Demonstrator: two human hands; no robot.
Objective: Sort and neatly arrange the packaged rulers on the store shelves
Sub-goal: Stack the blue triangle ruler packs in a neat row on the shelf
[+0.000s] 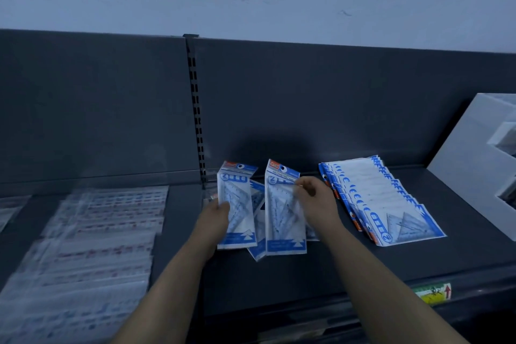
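Note:
On the dark shelf [335, 265] my left hand [215, 218] grips a blue-and-white packet of set squares [237, 198] by its left edge, held upright. My right hand [315, 201] pinches a second such packet [282, 220] near its top right. Between and under these two lie more loose packets [258, 248], partly hidden. To the right a fanned row of several like packets [374, 198] lies flat, overlapping, turned sideways.
Clear-wrapped long rulers [92, 240] lie in blurred rows on the left shelf section. A slotted upright [196, 120] divides the grey back panel. A white display box [480, 165] stands at the far right. A yellow-green price label [432, 293] sits on the shelf's front edge.

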